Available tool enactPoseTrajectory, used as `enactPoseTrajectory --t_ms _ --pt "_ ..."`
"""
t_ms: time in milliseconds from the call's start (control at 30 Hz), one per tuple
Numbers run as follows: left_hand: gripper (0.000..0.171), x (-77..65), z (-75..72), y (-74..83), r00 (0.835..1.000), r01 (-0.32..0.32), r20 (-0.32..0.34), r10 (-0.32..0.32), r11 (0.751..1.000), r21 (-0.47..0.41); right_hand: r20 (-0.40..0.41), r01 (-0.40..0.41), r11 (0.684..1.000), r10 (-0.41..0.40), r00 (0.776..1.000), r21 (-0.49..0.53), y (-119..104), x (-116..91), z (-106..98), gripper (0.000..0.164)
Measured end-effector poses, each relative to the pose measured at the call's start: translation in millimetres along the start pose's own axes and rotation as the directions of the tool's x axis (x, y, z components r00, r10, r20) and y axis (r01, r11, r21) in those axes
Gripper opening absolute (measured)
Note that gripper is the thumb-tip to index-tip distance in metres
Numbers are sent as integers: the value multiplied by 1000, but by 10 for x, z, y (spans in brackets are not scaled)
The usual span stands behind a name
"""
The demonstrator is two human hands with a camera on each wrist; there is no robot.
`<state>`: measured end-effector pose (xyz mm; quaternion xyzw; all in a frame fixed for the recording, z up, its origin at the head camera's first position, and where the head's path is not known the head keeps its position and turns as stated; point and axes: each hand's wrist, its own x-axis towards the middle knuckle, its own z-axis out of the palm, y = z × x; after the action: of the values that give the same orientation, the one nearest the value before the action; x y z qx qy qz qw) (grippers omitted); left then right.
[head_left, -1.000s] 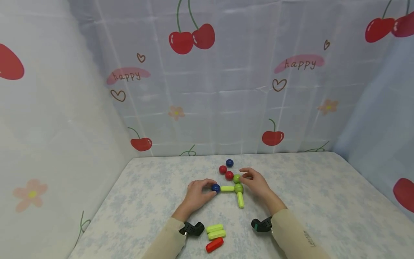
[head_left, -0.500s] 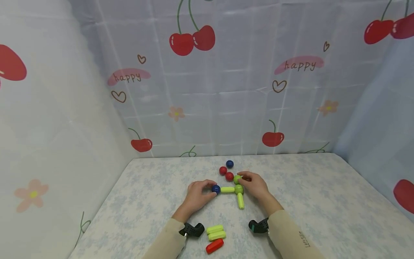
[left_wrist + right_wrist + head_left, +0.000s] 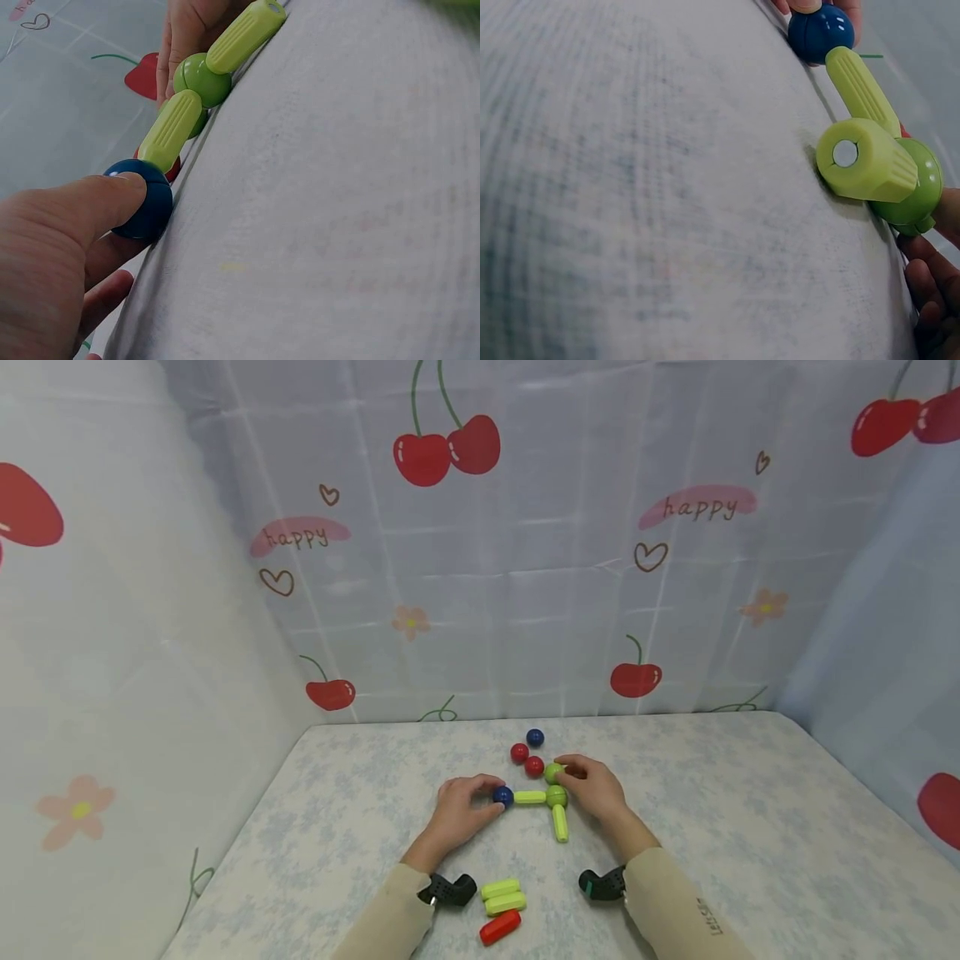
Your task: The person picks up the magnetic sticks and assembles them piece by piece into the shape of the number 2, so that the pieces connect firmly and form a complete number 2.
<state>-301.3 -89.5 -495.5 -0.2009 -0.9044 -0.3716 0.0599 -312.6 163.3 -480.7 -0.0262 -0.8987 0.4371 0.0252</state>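
Observation:
My left hand [image 3: 459, 810] pinches a blue ball [image 3: 142, 199] between thumb and fingers. From that ball a yellow-green rod [image 3: 530, 797] runs right to a green ball [image 3: 557, 796]. A second yellow-green rod [image 3: 866, 161] sticks out from this green ball toward me, with a silvery disc on its free end. Right behind the joint, another green ball [image 3: 553, 773] is pinched by the thumb and fingers of my right hand [image 3: 595, 787]. In the right wrist view that hand is mostly hidden behind the joined pieces.
Beyond the hands lie two red balls, one red ball [image 3: 534, 767] beside the far green one, and a loose blue ball [image 3: 535, 737]. Nearer me are two yellow-green rods [image 3: 504, 904] and a red rod [image 3: 500, 927]. A printed curtain [image 3: 525, 610] hangs behind the table [image 3: 360, 793].
My right hand has moved slightly left and its fingers have closed on the far green ball. The left hand keeps its hold on the blue ball.

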Motion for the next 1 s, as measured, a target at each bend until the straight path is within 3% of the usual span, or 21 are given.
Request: enactPoseTrajectory --t_ms 133,467,733,1000 --pt "30 1 4 -8 1000 0 1 0 1000 1 -15 -10 1000 11 1000 21 5 3 -10 36" --pt "29 5 1 -10 1000 1 3 -1 1000 5 -9 -33 978 35 999 206 10 -126 -129 39" --pt "29 10 6 -3 1000 -4 5 4 1000 4 49 -10 972 -2 999 235 -68 -413 -249 37" --pt "30 9 4 -19 1000 -2 0 2 1000 2 142 16 971 -51 989 239 1 -712 -269 32"
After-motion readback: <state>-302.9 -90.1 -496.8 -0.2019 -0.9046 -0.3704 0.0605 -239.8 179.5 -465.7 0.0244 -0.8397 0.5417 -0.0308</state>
